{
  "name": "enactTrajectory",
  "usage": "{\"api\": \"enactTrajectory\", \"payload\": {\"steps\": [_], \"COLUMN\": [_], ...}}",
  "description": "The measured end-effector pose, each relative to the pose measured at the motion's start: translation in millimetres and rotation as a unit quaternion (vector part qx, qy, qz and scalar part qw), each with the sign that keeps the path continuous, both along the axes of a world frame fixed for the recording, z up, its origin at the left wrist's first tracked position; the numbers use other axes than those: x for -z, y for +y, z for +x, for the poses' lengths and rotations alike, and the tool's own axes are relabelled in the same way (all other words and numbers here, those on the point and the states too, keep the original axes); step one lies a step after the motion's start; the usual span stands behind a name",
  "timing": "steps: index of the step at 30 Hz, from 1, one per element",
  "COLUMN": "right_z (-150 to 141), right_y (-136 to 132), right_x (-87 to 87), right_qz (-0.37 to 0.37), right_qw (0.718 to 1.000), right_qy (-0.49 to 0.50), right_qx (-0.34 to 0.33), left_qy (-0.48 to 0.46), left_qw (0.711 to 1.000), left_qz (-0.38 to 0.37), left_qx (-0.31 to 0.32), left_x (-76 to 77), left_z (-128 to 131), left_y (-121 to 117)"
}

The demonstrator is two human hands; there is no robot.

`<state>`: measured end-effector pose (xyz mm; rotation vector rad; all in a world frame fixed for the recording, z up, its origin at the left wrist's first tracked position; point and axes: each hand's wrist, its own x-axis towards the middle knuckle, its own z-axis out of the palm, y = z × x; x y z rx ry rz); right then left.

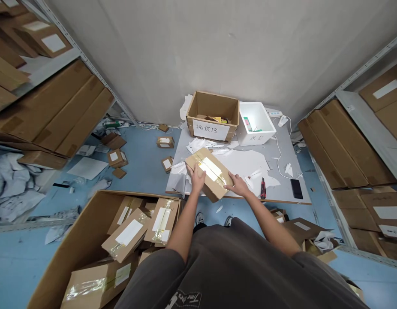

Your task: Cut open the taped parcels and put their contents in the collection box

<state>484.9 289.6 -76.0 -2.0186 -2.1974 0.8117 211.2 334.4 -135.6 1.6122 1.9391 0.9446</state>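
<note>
A taped cardboard box with a white label is held tilted over the near edge of the table. My left hand grips its left side, the thumb lying on top by the label. On the right side my right hand is closed on the box's corner. Behind it stand an open carton with a handwritten sign and a white plastic bin with a few small packages inside. A red and black utility knife lies on the table, right of my right hand.
Scraps of white paper and a phone lie on the table. At lower left, a large carton holds several labelled boxes. Small boxes sit on the floor. Shelves with cartons flank both sides.
</note>
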Motion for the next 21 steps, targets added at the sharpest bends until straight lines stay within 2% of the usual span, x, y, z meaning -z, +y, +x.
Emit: {"api": "enactTrajectory", "payload": {"steps": [4, 7, 10, 15, 18, 21], "right_z": [-54.3, -88.4, -107.9, -114.2, -112.1, -112.1], "right_y": [-32.6, -34.8, -18.4, 18.5, 28.7, 32.0], "right_x": [5.9, 5.7, 0.3, -10.6, -15.1, -20.7], "right_qz": [0.008, 0.020, 0.038, 0.021, 0.001, -0.006], "right_qw": [0.999, 0.996, 0.992, 0.992, 0.994, 0.995], "right_qy": [0.006, 0.011, 0.014, 0.012, 0.002, -0.009], "right_qx": [0.037, 0.085, 0.123, 0.120, 0.105, 0.095], "left_qy": [-0.055, -0.038, -0.033, -0.113, -0.142, -0.153], "left_qw": [0.992, 0.993, 0.995, 0.988, 0.985, 0.984], "left_qz": [0.004, -0.043, -0.066, -0.094, -0.087, -0.080], "left_qx": [0.113, 0.102, 0.065, 0.049, 0.040, 0.040], "left_x": [-9.9, -22.1, -26.5, -14.5, -7.6, -4.6], "left_z": [-37.6, -42.3, -30.1, -12.2, -13.9, -17.9], "left_y": [50.1, 58.1, 37.5, -11.2, -21.6, -21.2]}}
